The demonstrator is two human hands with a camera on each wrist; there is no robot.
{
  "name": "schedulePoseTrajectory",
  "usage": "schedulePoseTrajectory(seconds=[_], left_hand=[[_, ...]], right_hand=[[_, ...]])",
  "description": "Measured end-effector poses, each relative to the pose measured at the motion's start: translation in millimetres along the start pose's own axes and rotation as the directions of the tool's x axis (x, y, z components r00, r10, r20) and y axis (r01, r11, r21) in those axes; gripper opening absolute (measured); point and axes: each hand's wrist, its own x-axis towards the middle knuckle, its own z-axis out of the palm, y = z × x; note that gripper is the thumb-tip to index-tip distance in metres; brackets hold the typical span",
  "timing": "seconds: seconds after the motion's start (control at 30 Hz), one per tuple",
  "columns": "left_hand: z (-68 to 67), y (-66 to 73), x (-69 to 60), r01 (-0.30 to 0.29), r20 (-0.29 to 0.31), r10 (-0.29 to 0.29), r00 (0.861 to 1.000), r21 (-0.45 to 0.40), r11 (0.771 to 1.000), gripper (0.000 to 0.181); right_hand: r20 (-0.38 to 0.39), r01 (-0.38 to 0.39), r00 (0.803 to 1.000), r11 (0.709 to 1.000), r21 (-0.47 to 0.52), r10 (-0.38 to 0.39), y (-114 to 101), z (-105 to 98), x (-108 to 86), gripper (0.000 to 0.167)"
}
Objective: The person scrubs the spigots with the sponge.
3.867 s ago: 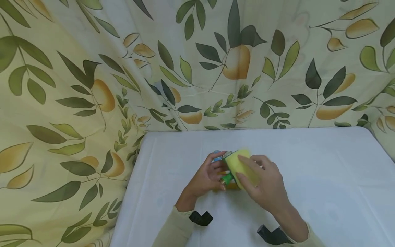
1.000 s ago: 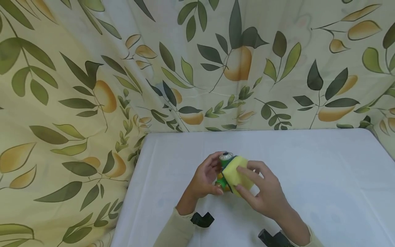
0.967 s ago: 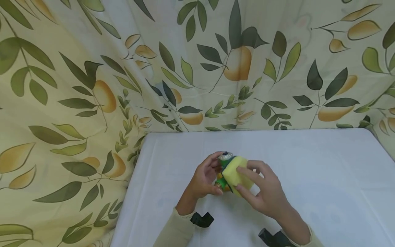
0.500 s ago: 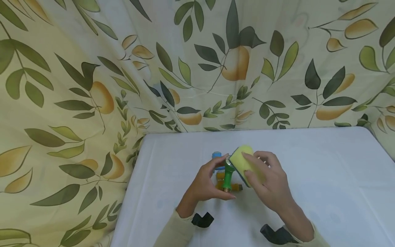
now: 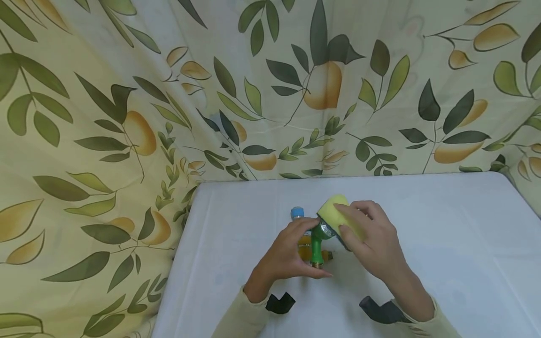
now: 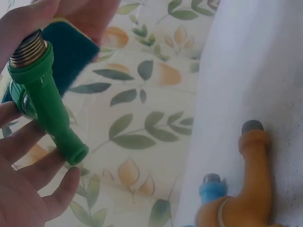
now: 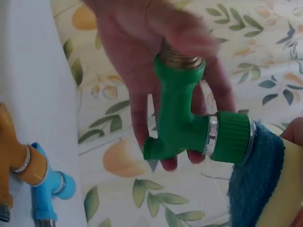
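Observation:
My left hand [image 5: 281, 256] grips a green plastic tap [image 5: 316, 246] above the table, thumb at its threaded brass end and fingers behind its body. In the right wrist view, the tap's ribbed knob [image 7: 231, 137] points toward the sponge. My right hand [image 5: 378, 241] pinches a yellow sponge [image 5: 335, 213] between thumb and fingers. Its dark green scouring side [image 7: 258, 175] lies against the end face of the knob. The left wrist view shows the tap's open spout [image 6: 78, 155] pointing away from the thumb.
An orange tap [image 6: 255, 170] and a blue tap [image 7: 45, 184] lie on the white table [image 5: 236, 211], beyond my left hand and partly hidden by it. A leaf-patterned curtain [image 5: 253, 94] hangs behind the table and along its left side.
The green tap has turned so that its threaded end points toward me and its knob to the right. Both hands and the sponge have shifted slightly right, uncovering the orange and blue taps.

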Motion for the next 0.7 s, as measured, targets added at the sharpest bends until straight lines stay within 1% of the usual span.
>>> schedulePoseTrajectory(seconds=[0.07, 0.13, 0.2, 0.3, 0.4, 0.5, 0.53, 0.57, 0.6, 0.63, 0.67, 0.7], left_hand=[[-0.1, 1.7, 0.8, 0.005, -0.011, -0.005, 1.000, 0.019, 1.000, 0.104], [-0.4, 2.9, 1.5, 0.012, -0.020, -0.012, 1.000, 0.040, 0.999, 0.103], [-0.7, 3.9, 2.0, 0.025, -0.026, -0.024, 0.999, 0.044, 0.999, 0.102], [-0.9, 5.3, 2.4, 0.025, -0.016, -0.024, 1.000, 0.063, 0.998, 0.098], [-0.8, 6.3, 3.2, 0.012, -0.017, -0.010, 1.000, 0.102, 0.995, 0.097], [0.2, 7.0, 4.3, 0.002, -0.029, 0.001, 1.000, 0.119, 0.993, 0.097], [0.6, 7.5, 4.3, 0.012, -0.036, -0.009, 0.999, 0.105, 0.994, 0.098], [0.9, 7.8, 4.5, 0.028, -0.043, -0.024, 0.999, 0.081, 0.996, 0.099], [1.2, 8.3, 4.6, 0.050, -0.049, -0.048, 0.998, 0.042, 0.998, 0.100], [1.4, 8.9, 4.7, 0.080, -0.052, -0.081, 0.995, -0.011, 0.997, 0.101], [1.5, 9.6, 4.7, 0.116, -0.053, -0.119, 0.991, -0.052, 0.992, 0.101], [1.4, 10.3, 4.9, 0.155, -0.055, -0.162, 0.985, -0.105, 0.982, 0.101]], right_hand=[[-0.007, 0.021, 1.000, 1.000, 0.008, -0.021, 1, 0, 0.0, 0.042], [-0.003, 0.064, 0.998, 0.998, 0.001, -0.064, 2, -1, 0.1, 0.042], [-0.011, 0.088, 0.996, 0.996, 0.000, -0.088, 3, -1, 1.1, 0.043], [-0.022, 0.095, 0.995, 0.995, -0.017, -0.095, 4, -1, 2.0, 0.043], [-0.010, 0.103, 0.995, 0.995, -0.012, -0.104, 5, -2, 1.8, 0.042], [-0.026, 0.067, 0.997, 0.998, -0.005, -0.067, 3, -1, 0.7, 0.041], [-0.036, 0.061, 0.997, 0.998, -0.009, -0.061, 3, 0, 0.1, 0.039], [-0.051, 0.070, 0.996, 0.997, -0.012, -0.071, 3, 1, -0.7, 0.034], [-0.073, 0.102, 0.992, 0.995, -0.013, -0.103, 2, 3, -1.4, 0.031], [-0.095, 0.152, 0.984, 0.988, -0.026, -0.153, 3, 5, -1.8, 0.030], [-0.125, 0.209, 0.969, 0.977, -0.041, -0.212, 3, 7, -1.7, 0.030], [-0.159, 0.264, 0.950, 0.963, -0.057, -0.270, 4, 9, -1.2, 0.032]])
